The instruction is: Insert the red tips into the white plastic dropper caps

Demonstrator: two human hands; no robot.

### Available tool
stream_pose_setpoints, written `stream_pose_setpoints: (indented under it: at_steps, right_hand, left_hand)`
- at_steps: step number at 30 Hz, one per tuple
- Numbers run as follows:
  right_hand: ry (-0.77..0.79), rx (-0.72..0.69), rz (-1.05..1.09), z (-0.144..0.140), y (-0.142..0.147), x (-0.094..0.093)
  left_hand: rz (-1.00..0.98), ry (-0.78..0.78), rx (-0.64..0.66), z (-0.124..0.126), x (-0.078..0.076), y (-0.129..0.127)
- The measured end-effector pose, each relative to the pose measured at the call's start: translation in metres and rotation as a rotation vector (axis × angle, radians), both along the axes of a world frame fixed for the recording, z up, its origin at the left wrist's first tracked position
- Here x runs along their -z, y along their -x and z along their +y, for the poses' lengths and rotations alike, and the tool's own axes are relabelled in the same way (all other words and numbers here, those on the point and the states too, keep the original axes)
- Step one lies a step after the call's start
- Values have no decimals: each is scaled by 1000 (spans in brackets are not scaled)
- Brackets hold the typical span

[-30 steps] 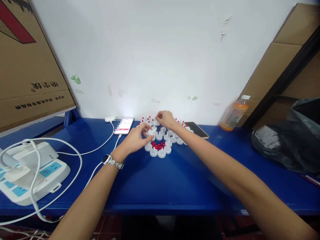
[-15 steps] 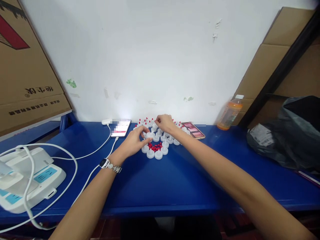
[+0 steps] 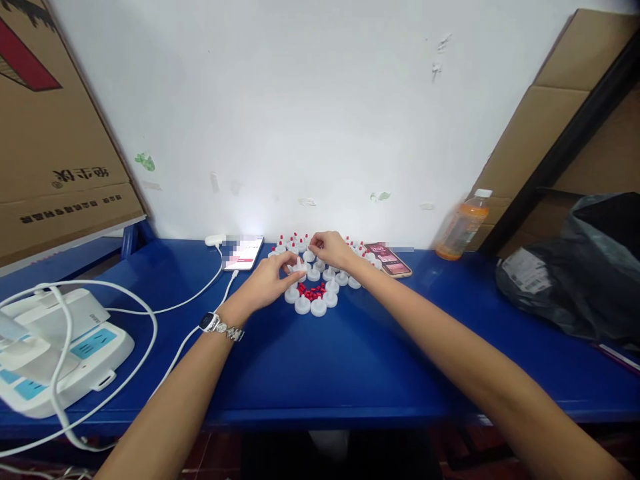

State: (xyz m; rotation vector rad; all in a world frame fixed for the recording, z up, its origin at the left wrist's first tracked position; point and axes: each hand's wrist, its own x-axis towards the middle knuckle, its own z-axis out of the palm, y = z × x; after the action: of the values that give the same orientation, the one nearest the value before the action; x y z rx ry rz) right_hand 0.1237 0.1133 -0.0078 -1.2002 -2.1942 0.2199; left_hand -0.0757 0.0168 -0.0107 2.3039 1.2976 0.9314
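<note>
Cap upright in left hand

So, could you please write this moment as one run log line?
left hand: around white cap | right hand: pinched, contents unclear | red tips: loose pile on blue table, inside curve of more white caps

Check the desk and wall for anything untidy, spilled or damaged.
The wall looks marred, with scraps or peeled patches on it. A white cable looks untidy, looping loosely over the power strip at the left. I see no spill: the loose red tips sit inside a ring of white caps.
</note>
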Motion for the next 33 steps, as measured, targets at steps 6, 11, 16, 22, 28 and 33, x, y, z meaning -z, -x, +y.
stream_pose_setpoints:
  at_steps: [6,11,16,22,28,33]
  right_hand:
    - [0,44,-211,2,-3,0]
    - [38,-65,-281,-2,2,-9]
    - [62,-19,-196,-11,4,-17]
    - [96,-246,131,-49,2,-16]
    - [193,-274,164,-63,-10,-18]
    - [340,-300,53,-53,-18,-19]
  left_hand:
    - [19,5,6,2,3,0]
    - [8,-14,-11,2,3,0]
    - [-21,-62,-51,2,6,-5]
    - [-17,-88,-39,4,13,-10]
    - [-25,-96,-61,1,12,-12]
    - [-8,-145,-109,2,5,-6]
